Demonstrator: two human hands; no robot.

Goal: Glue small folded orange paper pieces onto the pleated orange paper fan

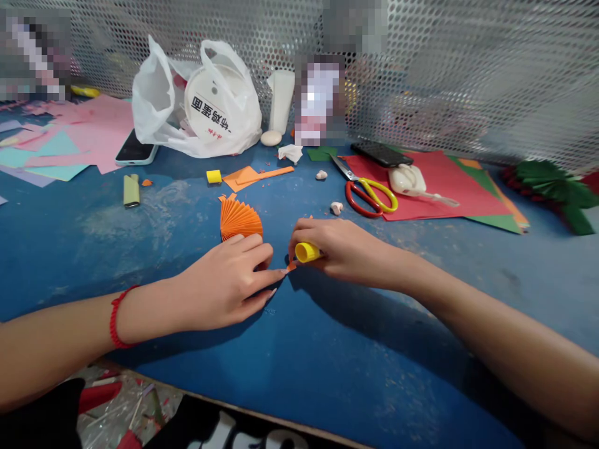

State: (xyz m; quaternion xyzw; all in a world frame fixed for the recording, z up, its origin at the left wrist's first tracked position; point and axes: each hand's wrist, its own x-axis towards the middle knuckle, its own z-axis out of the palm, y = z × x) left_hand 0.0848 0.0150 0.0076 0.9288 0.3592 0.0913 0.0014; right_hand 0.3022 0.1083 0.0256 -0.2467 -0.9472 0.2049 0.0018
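Note:
My right hand is closed around a yellow glue stick, its round end facing left. Under its fingertips lies a small scrap of orange paper on the blue table. My left hand rests with its fingers stretched out, the index fingertip touching that scrap's left edge. Just beyond the left knuckles is a pleated orange paper fan, its near edge partly hidden by the hand. A yellow glue stick cap stands farther back beside orange paper offcuts.
Scissors lie right of centre, by red paper sheets bearing a white earphone case and a black phone. A plastic bag stands at the back. A lighter and another phone are at left. The table ends near me.

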